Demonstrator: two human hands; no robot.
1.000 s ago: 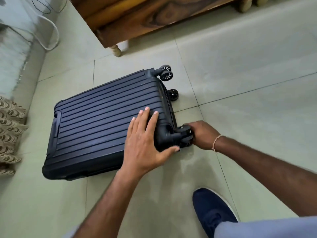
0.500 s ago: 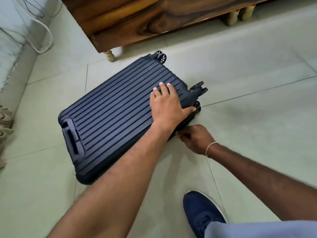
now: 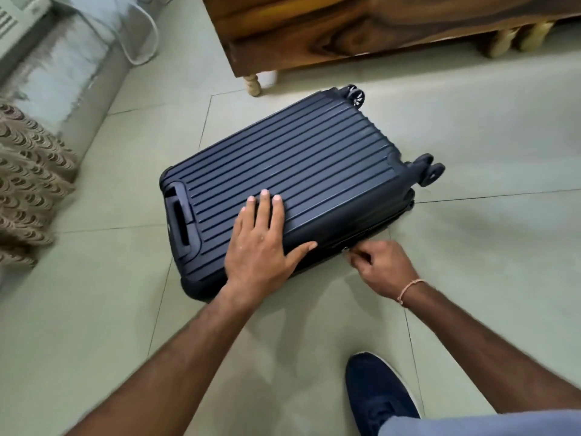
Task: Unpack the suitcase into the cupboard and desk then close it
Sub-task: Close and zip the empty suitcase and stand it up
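— Hands first: what is each one doing?

— Left hand (image 3: 262, 247) lies flat on the suitcase (image 3: 292, 177), fingers straight and spread a little, thumb stretched out along the near edge of the lid. It presses on the ribbed shell; nothing is gripped. Right hand (image 3: 382, 267) sits just beside the near side wall, fingers curled, pinching a small metal zip pull (image 3: 345, 249) at the seam.

— And the case itself?

— Dark blue, hard, ribbed, lying flat and closed on the floor (image 3: 471, 247), turned at an angle. Its recessed handle (image 3: 180, 221) is at the left end, near the left hand. The wheels are at the far right end: one wheel (image 3: 356, 96) at the far corner, another pair (image 3: 429, 173) at the nearer corner.

— Now left to right, what surrounds it?

— At the left edge of the floor, a patterned brown cloth (image 3: 28, 184) hangs down. Above it runs a grey ledge with a white cable (image 3: 151, 42) looping over it, and a white appliance (image 3: 19, 14) in the top left corner. Beyond the case stands wooden furniture (image 3: 345, 23) on turned legs; one leg (image 3: 253, 84) is near the case's far corner. At the lower right, a blue shoe (image 3: 380, 394) rests on the tiles, and the right wrist wears a thin band (image 3: 408, 289).
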